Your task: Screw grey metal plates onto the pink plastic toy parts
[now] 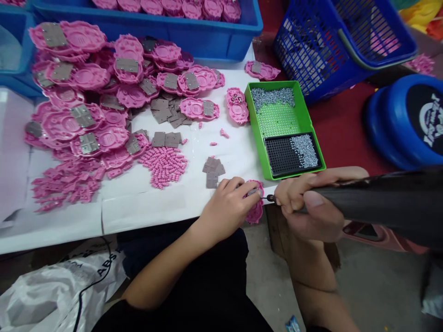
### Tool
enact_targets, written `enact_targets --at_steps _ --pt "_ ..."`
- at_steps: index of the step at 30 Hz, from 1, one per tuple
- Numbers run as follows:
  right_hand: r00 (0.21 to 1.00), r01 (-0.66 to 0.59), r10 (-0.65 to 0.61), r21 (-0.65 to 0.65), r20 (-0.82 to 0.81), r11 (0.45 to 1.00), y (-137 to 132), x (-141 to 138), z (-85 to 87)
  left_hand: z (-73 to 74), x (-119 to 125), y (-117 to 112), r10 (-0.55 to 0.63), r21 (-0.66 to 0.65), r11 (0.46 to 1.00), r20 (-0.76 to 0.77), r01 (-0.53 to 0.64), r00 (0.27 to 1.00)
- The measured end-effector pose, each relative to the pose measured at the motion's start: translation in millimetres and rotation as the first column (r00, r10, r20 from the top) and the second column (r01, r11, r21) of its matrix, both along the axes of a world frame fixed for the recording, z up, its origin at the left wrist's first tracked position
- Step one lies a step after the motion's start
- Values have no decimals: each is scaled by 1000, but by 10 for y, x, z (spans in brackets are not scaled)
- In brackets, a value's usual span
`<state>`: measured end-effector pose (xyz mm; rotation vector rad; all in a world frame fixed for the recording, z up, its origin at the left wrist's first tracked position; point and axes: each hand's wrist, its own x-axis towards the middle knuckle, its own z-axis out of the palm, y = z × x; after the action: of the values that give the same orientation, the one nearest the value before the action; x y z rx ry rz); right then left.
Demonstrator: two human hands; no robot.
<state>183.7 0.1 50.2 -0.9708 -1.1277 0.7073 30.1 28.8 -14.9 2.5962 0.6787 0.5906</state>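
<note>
At the table's front edge my left hand (226, 205) is closed on a pink plastic housing (255, 213), its fingertips pressing on the top and covering part of it. My right hand (308, 205) wraps around a dark electric screwdriver (377, 196). The tool lies nearly level, and its thin bit points left, reaching the housing by my left fingertips. Whether the bit sits in a screw is too small to tell. Just left of the housing lie several grey metal plates (212, 173). Behind my right hand stands a green tray (259, 154) of small screws (273, 97).
Pink housings with metal plates (83, 115) are heaped at the left, beside small pink parts (162, 166). A blue bin (145, 30) of pink pieces stands behind. A blue basket (311, 50) and blue stool (391, 120) are at the right. A white sack (65, 290) lies below.
</note>
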Motion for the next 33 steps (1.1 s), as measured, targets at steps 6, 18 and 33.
enact_targets --at_steps 6,18,33 --pt "997 -82 82 -26 -8 996 32 37 6 2 15 6 -6 -20 1000 -5 6 1000" --pt "909 -417 417 36 -4 908 119 133 -34 33 37 51 -20 -61 998 -52 17 998" --pt "954 -288 285 -27 -96 957 170 154 38 11 59 83 -38 -70 997 -48 34 998"
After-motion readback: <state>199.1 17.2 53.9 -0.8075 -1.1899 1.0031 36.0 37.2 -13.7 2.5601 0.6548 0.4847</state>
